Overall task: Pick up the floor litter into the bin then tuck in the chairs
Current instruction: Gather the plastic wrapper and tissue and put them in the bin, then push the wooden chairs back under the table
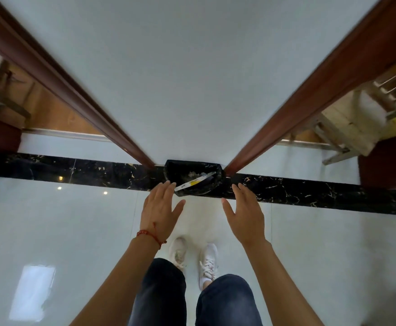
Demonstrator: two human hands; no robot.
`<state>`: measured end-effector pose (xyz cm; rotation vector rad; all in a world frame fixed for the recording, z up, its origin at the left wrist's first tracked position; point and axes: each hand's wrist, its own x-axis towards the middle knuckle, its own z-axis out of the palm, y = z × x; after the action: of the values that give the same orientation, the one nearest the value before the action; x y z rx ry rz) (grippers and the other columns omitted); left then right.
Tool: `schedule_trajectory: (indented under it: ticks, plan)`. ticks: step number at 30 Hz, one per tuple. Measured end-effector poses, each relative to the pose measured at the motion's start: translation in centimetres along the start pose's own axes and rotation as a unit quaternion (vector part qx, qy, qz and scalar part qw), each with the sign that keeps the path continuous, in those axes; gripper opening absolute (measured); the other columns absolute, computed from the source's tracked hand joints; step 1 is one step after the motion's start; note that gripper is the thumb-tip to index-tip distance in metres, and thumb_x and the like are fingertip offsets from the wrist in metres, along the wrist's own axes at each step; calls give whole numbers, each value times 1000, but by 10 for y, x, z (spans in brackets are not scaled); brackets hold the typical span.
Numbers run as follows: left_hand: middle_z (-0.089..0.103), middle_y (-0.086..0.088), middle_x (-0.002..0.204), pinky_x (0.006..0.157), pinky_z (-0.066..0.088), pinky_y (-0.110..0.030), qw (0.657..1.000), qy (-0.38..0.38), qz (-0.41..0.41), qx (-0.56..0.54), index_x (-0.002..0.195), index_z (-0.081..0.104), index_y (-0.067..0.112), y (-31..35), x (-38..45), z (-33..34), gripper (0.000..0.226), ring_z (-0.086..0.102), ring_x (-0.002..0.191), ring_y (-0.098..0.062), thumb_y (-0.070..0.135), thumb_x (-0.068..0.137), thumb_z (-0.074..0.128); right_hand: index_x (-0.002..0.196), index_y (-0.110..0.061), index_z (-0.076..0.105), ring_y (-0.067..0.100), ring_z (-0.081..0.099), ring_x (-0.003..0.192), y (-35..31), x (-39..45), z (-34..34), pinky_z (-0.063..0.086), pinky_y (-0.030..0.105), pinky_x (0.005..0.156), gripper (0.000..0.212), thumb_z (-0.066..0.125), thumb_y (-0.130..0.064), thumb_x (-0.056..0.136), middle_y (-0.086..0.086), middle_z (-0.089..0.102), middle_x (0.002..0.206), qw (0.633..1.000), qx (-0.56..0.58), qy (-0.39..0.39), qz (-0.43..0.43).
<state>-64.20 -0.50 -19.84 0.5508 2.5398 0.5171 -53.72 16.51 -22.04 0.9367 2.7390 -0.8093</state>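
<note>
A black-lined bin [212,188] stands on the floor against a white wall, between two dark wooden door frames. Inside it lie a long white and yellow strip of paper [195,182] and some crumpled litter. My left hand [160,208] hovers open just left of the bin's near rim, fingers spread, a red bracelet on the wrist. My right hand [246,212] is open to the right of the bin, holding nothing. Both hands are above the floor, close to the bin but not touching it.
A black marble strip [98,171] runs across the glossy white floor [63,231] in front of the wall. Wooden door frames [74,90] [309,90] slant on both sides. A pale wooden stool or chair [347,123] shows through the right doorway. My feet [192,260] stand before the bin.
</note>
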Motion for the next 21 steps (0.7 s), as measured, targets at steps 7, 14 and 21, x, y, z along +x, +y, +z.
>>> schedule_trajectory:
  ticks: [7, 14, 21]
  plan:
    - [47, -17, 138, 109, 28, -45, 998, 1, 68, 10, 132, 45, 5, 41, -26, -22, 79, 37, 132, -34, 57, 78, 19, 125, -3, 53, 31, 50, 122, 3, -48, -54, 47, 41, 94, 52, 47, -40, 89, 18, 55, 129, 998, 6, 63, 25]
    - [50, -19, 134, 107, 33, -48, 986, -33, 154, 44, 129, 48, 3, 69, -36, -45, 79, 41, 128, -36, 57, 78, 20, 123, -3, 55, 31, 54, 118, 2, -95, -84, 47, 40, 93, 53, 46, -40, 86, 17, 58, 126, 988, -2, 124, 92]
    - [41, -18, 142, 112, 22, -42, 949, -91, 289, 86, 135, 40, 5, 106, -45, -57, 79, 31, 135, -34, 58, 79, 19, 139, -12, 36, 21, 32, 136, -3, -154, -91, 31, 33, 108, 53, 41, -41, 94, 8, 37, 147, 964, 29, 144, 223]
